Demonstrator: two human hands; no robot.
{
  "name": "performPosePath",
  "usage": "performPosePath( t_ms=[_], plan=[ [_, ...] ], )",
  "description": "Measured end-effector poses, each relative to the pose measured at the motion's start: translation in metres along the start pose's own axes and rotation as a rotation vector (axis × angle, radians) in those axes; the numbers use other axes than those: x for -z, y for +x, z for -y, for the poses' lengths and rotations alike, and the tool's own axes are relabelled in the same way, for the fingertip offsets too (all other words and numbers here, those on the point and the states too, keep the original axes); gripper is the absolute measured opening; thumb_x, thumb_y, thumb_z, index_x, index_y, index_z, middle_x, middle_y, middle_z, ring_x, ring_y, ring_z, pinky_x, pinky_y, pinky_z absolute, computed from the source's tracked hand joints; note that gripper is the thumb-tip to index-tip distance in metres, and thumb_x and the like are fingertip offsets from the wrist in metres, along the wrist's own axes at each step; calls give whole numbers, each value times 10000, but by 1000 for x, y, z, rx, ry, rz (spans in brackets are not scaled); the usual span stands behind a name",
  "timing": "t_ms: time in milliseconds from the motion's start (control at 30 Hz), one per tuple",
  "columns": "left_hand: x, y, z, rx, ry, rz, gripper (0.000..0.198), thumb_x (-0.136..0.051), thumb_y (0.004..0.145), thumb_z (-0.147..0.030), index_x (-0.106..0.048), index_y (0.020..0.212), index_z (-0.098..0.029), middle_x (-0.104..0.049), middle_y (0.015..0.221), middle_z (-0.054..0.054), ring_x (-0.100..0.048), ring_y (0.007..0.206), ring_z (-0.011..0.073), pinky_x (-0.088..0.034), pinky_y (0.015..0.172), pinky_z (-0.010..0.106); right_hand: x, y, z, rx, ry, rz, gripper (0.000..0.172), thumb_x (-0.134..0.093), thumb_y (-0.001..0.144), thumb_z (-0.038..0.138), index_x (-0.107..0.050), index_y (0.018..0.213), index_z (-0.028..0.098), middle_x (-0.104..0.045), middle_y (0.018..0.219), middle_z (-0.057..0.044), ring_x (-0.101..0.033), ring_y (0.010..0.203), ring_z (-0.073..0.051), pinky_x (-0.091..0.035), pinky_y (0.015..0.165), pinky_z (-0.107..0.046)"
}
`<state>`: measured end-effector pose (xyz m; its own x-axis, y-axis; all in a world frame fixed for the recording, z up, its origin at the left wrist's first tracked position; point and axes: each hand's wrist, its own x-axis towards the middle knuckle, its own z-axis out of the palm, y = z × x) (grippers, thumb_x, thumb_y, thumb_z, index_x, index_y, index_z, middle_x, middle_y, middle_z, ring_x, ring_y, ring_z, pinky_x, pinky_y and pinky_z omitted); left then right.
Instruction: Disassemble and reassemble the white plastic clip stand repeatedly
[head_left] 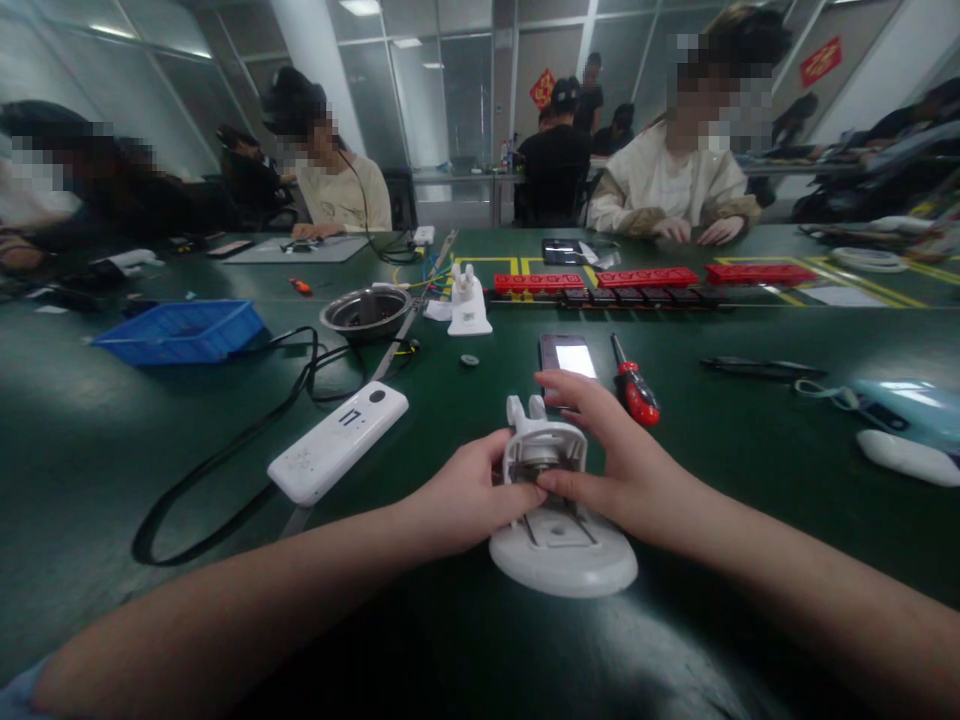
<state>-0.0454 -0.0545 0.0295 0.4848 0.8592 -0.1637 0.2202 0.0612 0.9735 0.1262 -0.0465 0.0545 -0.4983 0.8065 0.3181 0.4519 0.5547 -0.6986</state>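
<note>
A white plastic stand [592, 560] with a rounded base and two prongs at its top lies in front of me, its hollow inside facing up. Around its left side my left hand [476, 490] is closed, thumb pressed into the hollow. From the right my right hand [626, 460] holds it too, with its thumb at the same spot and its other fingers raised over the far side. A round metallic part [540, 458] shows inside, above the thumbs. Whatever lies under the thumb tips is hidden. Just beyond the right fingers is a phone [555, 350] with a lit screen.
A red-black screwdriver [637, 392] lies right of the phone. Left are a white power bank [337, 440], a black cable [217, 450], a blue tray [180, 335] and a metal bowl [334, 322]. A similar white stand [470, 312] stands farther back, near red strips [649, 277]. People sit opposite.
</note>
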Motion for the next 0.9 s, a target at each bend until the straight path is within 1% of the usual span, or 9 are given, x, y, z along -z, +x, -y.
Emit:
performPosePath(
  t_ms=[133, 233, 367, 467, 533, 633, 733, 833, 900],
  plan=[
    [-3, 0, 0, -26, -1, -46, 311, -563, 707, -200, -535, 1017, -189, -616, 915, 17, -575, 849, 162, -453, 757, 296, -3, 1, -5, -156, 195, 100, 617, -583, 665, 189, -328, 1227, 203, -348, 1260, -88, -410, 1109, -202, -375, 914, -405],
    [-4, -1, 0, -3, -8, -63, 319, -572, 706, -201, -535, 1022, -181, -623, 912, 23, -584, 834, 164, -457, 757, 301, -2, 1, -5, -172, 243, 132, 610, -584, 682, 251, -323, 1231, 195, -354, 1265, -99, -411, 1113, -207, -361, 918, -413],
    [-1, -3, -3, 62, -34, -20, 297, -563, 731, -241, -541, 1023, -197, -629, 949, 28, -588, 869, 173, -461, 766, 316, 17, 6, -8, -102, 257, -35, 471, -453, 771, 417, -383, 1179, 192, -424, 1222, -85, -423, 1107, -194, -364, 913, -380],
    [0, -4, -7, 116, -26, -22, 277, -573, 727, -249, -556, 1001, -211, -631, 965, 25, -585, 902, 181, -466, 767, 326, 46, 15, -26, -312, -92, -260, 370, -390, 797, 427, -476, 1080, 204, -515, 1110, -61, -483, 1030, -188, -391, 872, -341],
    [0, -5, -7, 122, -15, -34, 282, -579, 721, -241, -557, 1001, -212, -631, 966, 27, -585, 905, 183, -466, 769, 330, 63, 20, -49, -482, -376, -308, 351, -419, 785, 407, -511, 1052, 198, -531, 1079, -71, -500, 995, -213, -393, 854, -355],
    [0, -4, -6, 90, -12, -45, 293, -582, 718, -235, -551, 1008, -211, -631, 957, 26, -585, 903, 179, -461, 782, 333, 71, 23, -88, -655, -519, -220, 482, -474, 742, 432, -501, 1111, 123, -542, 1043, -144, -501, 969, -288, -399, 810, -410],
    [0, -4, -4, 96, -14, -47, 286, -588, 715, -259, -555, 995, -214, -631, 965, 22, -584, 907, 178, -460, 784, 335, 64, 22, -116, -770, -568, -144, 684, -467, 723, 499, -368, 1248, 73, -566, 959, -176, -528, 905, -322, -418, 740, -437],
    [0, -4, -4, 140, -9, -59, 294, -594, 709, -272, -555, 994, -214, -630, 980, 22, -584, 915, 183, -466, 774, 331, 56, 20, -120, -799, -566, -88, 724, -504, 703, 455, -311, 1296, 86, -570, 959, -177, -547, 862, -310, -430, 703, -409],
    [1, -3, -5, 155, -2, -74, 292, -591, 711, -257, -555, 994, -200, -630, 984, 29, -583, 923, 186, -464, 778, 327, 58, 20, -107, -801, -539, -38, 694, -529, 696, 379, -318, 1306, 125, -583, 947, -156, -573, 763, -270, -446, 635, -364]
  ],
)
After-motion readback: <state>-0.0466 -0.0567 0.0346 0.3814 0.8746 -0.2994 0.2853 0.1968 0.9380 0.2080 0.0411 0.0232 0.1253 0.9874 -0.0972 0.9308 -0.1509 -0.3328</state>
